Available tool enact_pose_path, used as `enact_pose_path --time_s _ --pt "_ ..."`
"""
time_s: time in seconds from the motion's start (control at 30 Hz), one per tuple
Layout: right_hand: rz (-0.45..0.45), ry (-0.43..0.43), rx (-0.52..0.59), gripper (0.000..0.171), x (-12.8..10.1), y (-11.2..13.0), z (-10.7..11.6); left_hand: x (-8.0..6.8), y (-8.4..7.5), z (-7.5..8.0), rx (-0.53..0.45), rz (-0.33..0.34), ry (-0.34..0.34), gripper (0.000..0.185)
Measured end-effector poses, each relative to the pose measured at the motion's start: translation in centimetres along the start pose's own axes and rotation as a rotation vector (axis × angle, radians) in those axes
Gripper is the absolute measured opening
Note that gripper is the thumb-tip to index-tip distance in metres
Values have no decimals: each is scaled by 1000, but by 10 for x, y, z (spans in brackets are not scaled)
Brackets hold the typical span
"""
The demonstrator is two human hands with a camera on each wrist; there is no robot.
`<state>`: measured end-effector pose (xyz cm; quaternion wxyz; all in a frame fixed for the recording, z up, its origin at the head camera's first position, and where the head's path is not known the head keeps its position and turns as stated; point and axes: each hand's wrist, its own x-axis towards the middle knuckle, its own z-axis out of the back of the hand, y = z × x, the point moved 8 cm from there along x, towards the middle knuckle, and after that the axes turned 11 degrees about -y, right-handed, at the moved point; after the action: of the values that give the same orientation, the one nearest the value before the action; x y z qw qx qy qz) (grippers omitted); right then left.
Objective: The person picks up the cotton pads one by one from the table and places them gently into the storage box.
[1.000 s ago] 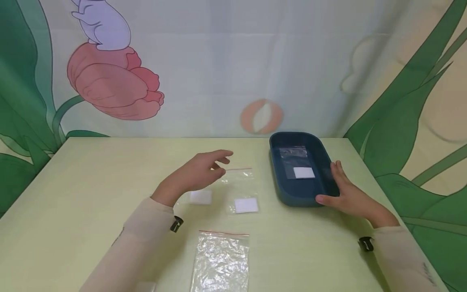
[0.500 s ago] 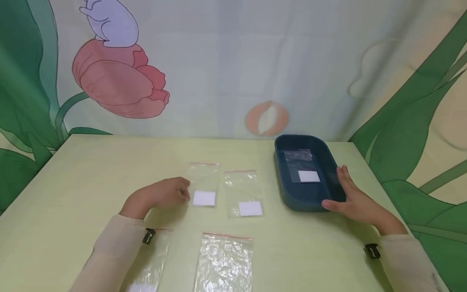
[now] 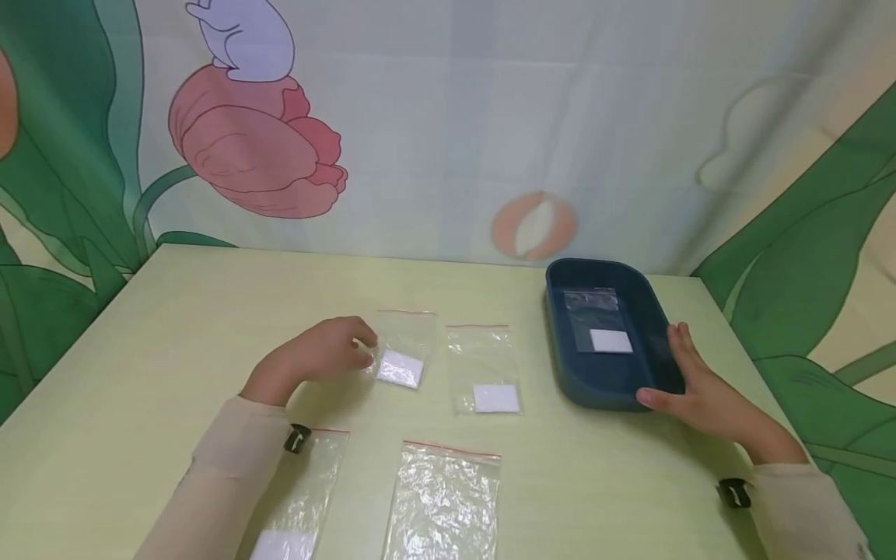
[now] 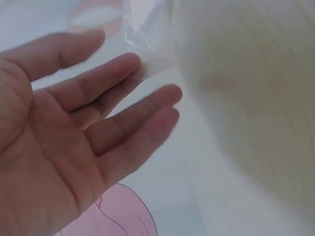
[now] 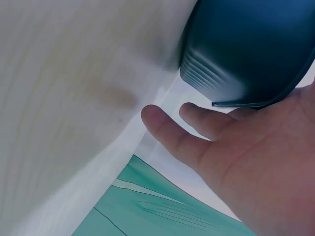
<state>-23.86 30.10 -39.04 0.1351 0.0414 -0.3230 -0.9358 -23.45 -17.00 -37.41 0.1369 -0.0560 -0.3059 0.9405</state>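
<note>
My left hand (image 3: 365,354) rests on the table and pinches the left edge of a small clear zip bag (image 3: 404,350) holding a white square pad (image 3: 400,368). The bag is slightly lifted and tilted. The left wrist view is blurred; there the bag's edge (image 4: 147,54) sits at the tips of my fingers (image 4: 118,73). My right hand (image 3: 672,381) lies with relaxed fingers against the near right side of the dark blue tray (image 3: 560,342), thumb at its front corner. The right wrist view has my fingers (image 5: 197,128) beside the tray's wall (image 5: 246,49).
Inside the tray lies a bag with a white pad (image 3: 610,341). A second bag with a pad (image 3: 485,369) lies right of the held one. A crumpled empty bag (image 3: 444,502) lies at the near edge, another padded bag (image 3: 294,505) by my left forearm.
My left hand drew back from above the bags, came down on the table, and took the left bag's edge, tilting it. The right hand stays at the tray.
</note>
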Motion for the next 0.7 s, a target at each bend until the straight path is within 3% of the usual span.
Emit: enact_pose_path --time_s 0.2,0.43,0.57,0.7 --pt "5 -4 8 115 1 0 0 4 6 11 -28 21 -109 25" --pt "3 -4 15 114 0 -2 -1 12 16 18 -131 82 -240 17" --pt "4 -7 13 114 0 -2 -1 10 22 27 -150 133 -281 28" --pt "0 -6 9 115 0 -1 -1 3 31 39 -91 185 -283 38"
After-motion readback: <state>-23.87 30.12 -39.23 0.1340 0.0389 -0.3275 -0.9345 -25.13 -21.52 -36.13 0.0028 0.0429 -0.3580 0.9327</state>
